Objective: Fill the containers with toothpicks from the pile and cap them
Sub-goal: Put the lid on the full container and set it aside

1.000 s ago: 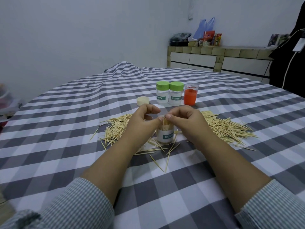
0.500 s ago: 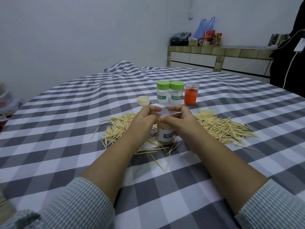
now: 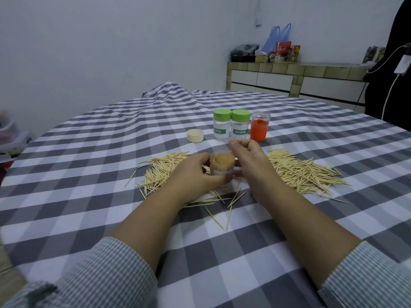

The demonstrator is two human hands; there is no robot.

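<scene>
My left hand (image 3: 195,174) grips a clear toothpick container (image 3: 222,166), tilted toward me so the packed toothpick ends show. My right hand (image 3: 249,161) is curled over the container's far side, its fingertips pinching at the clear rim. A toothpick pile (image 3: 300,170) spreads across the checked cloth to the right of my hands, and more toothpicks (image 3: 164,167) lie on the left. A loose cream cap (image 3: 195,135) lies behind them on the left. Beside it stand two green-capped containers (image 3: 221,125) (image 3: 240,126) and an orange container (image 3: 259,127).
The grey-and-white checked cloth (image 3: 89,174) covers the table. A few stray toothpicks (image 3: 222,210) lie near my wrists. A tiled cabinet (image 3: 295,78) with bags on top stands at the back right, and a dark hanging garment (image 3: 395,63) is at the far right.
The container has been tipped toward me, so its toothpick ends now face the camera. My left hand has dropped to grip its body, and my right hand has moved behind its rim.
</scene>
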